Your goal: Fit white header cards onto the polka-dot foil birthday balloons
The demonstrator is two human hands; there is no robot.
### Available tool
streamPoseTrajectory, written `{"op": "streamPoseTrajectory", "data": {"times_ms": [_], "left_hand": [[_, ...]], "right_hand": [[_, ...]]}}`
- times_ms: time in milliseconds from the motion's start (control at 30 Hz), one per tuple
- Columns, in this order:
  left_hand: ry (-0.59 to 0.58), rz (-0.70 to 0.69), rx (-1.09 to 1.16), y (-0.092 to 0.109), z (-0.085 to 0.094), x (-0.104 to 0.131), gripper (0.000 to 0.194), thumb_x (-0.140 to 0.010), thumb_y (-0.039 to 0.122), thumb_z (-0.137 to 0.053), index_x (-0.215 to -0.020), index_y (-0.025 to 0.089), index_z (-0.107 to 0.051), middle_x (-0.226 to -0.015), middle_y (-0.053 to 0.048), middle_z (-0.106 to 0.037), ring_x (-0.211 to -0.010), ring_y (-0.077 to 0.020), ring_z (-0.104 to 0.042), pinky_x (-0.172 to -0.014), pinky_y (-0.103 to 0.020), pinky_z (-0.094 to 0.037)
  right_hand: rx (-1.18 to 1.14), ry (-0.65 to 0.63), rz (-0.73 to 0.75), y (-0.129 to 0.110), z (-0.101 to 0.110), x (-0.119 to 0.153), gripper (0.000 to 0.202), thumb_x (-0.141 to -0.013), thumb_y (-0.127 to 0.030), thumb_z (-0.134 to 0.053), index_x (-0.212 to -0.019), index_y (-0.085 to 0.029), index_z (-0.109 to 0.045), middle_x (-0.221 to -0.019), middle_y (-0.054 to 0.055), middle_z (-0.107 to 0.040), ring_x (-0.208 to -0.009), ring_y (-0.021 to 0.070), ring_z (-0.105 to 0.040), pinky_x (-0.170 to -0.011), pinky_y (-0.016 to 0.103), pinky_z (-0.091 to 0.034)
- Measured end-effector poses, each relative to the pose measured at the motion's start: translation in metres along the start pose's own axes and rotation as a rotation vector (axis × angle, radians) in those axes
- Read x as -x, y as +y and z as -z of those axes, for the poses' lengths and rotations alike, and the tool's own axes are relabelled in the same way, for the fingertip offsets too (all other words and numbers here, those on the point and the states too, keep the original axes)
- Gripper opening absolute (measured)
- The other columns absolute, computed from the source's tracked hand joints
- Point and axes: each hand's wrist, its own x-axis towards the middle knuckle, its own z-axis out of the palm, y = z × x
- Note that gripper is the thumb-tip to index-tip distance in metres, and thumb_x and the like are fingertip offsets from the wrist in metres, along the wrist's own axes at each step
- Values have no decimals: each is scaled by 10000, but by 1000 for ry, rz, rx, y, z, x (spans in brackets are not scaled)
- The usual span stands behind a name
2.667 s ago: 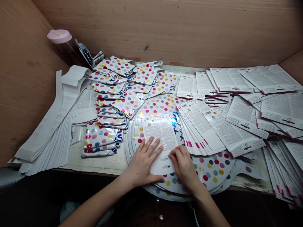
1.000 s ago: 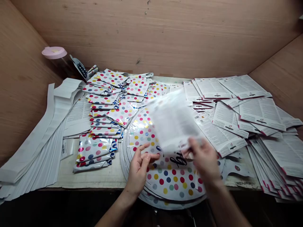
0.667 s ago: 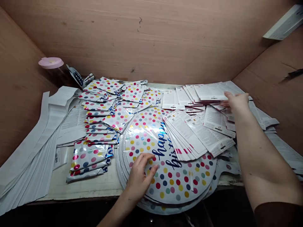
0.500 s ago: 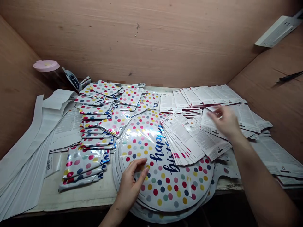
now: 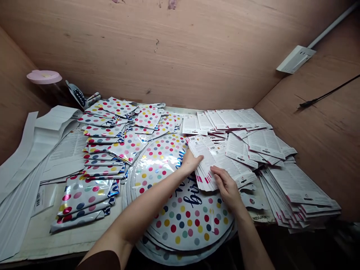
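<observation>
A fanned stack of printed cards (image 5: 204, 150) lies on the round polka-dot foil balloons (image 5: 194, 225), which carry blue "happy birthday" lettering and are piled flat. My left hand (image 5: 191, 162) grips the stack's left edge, thumb on top and the other fingers hidden underneath. At the lower right edge, my right hand (image 5: 226, 183) holds the same stack with bent fingers. Beside it a few more cards (image 5: 239, 168) spread out to the right, partly under the stack. Folded polka-dot foil packets (image 5: 104, 159) lie in an overlapping column to the left.
More cards fill the right back (image 5: 233, 120) and right front (image 5: 303, 187) of the table. Long white paper strips (image 5: 25, 198) lie far left, near a pink-lidded container (image 5: 44, 77). Wooden panels (image 5: 168, 56) enclose the table. A socket strip (image 5: 296, 59) and a cable (image 5: 309, 102) hang at right.
My left hand has moved up and right from the balloons onto the card stack. My right hand has come down and left from the rear cards to the stack. The view has turned slightly right.
</observation>
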Motion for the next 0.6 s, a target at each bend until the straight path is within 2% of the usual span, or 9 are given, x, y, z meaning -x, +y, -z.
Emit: {"op": "streamPoseTrajectory", "data": {"times_ms": [67,167,233,300,367,433,500,600], "left_hand": [[11,-33,-9,-5,20,6,455,-771,182,-691,-1210,119,-587,-1284,-163,-626,-1168,-280,-600,-1017,-440,-450],[13,-62,-22,-18,75,22,419,-771,207,-671,-1180,146,-602,-1233,-141,-662,-1118,-281,-633,-971,-412,-493],[37,-67,-46,-27,113,36,418,-764,240,-678,-1165,152,-604,-1218,-135,-670,-1119,-298,-632,-972,-432,-491],[115,-75,-81,-36,135,52,479,-782,261,-651,-1236,144,-554,-1273,-150,-630,-1180,-311,-591,-1016,-468,-453],[212,-91,-128,-45,139,66,644,-791,260,-631,-1382,128,-412,-1398,-176,-510,-1314,-317,-469,-1098,-489,-361],[276,-99,-175,-52,129,79,838,-765,261,-658,-1477,109,-244,-1488,-207,-353,-1416,-332,-307,-1154,-502,-258],[298,-103,-245,-57,114,90,939,-736,279,-695,-1503,110,-181,-1522,-220,-233,-1454,-363,-182,-1171,-534,-186],[311,-141,-410,-61,98,102,901,-754,320,-697,-1492,104,-228,-1548,-227,-129,-1466,-391,-81,-1172,-568,-122]], "right_hand": [[27,1,-18,7,4,-1,309,-994,-342,-405,-1211,-219,-588,-1271,103,-598,-1232,236,-526,-1055,460,-437],[78,17,-62,15,12,-3,319,-961,-409,-460,-1132,-202,-633,-1223,126,-617,-1264,302,-481,-1071,545,-378],[92,25,-83,11,10,-6,330,-940,-449,-483,-1087,-205,-650,-1181,130,-625,-1252,329,-466,-1059,566,-362],[88,12,-93,-6,-3,-11,350,-915,-481,-521,-1108,-216,-641,-1149,126,-617,-1190,333,-483,-1022,554,-380],[53,0,-183,-30,-26,-19,428,-830,-529,-627,-1133,-228,-622,-1124,124,-594,-1118,343,-489,-968,542,-398],[3,16,-324,-52,-50,-27,527,-691,-556,-742,-1082,-226,-616,-1078,128,-568,-1074,368,-467,-926,555,-389],[-50,53,-432,-64,-66,-34,508,-611,-545,-781,-960,-222,-602,-1002,115,-549,-1018,365,-457,-893,550,-385],[-150,90,-461,-69,-66,-40,383,-686,-543,-707,-809,-233,-518,-900,69,-526,-918,297,-476,-836,472,-419]]}}
